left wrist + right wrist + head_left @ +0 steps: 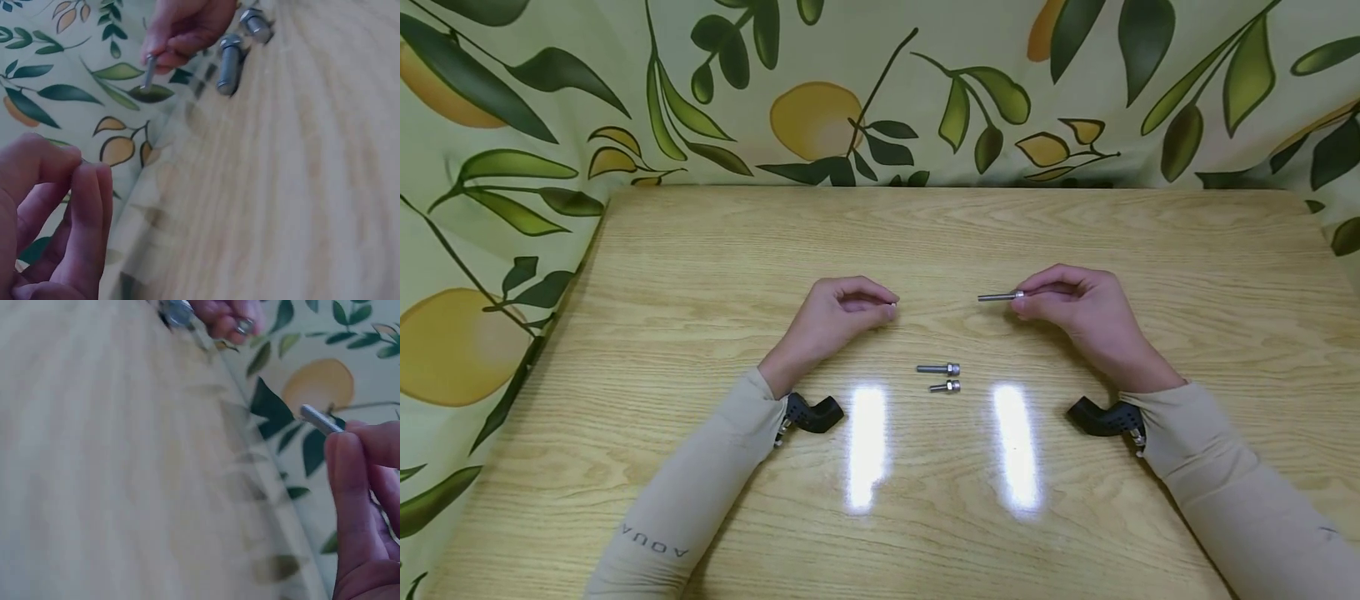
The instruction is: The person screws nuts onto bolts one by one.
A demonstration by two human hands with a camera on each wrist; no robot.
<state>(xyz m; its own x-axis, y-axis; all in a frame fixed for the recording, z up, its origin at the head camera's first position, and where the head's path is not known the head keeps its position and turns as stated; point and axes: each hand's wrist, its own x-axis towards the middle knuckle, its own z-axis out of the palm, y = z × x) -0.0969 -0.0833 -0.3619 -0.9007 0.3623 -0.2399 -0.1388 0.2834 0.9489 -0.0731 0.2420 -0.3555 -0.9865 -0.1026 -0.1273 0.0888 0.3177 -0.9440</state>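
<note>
On wood-grain surface (pixel 737 242): two bolts (pixel 932 368). Above: nut (pixel 244 325) pinched in left grip (pixel 842 312), thin bolt (pixel 996 297) pinched near head in right grip (pixel 1078 300). Likely light, rigid, slippery; hold bolt by head, nut by edges.

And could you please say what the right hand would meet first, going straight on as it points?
Leading with its slim silver metal bolt, the right hand would probably meet the small silver metal nut pinched by the left hand, though relative depth is unclear.
</note>
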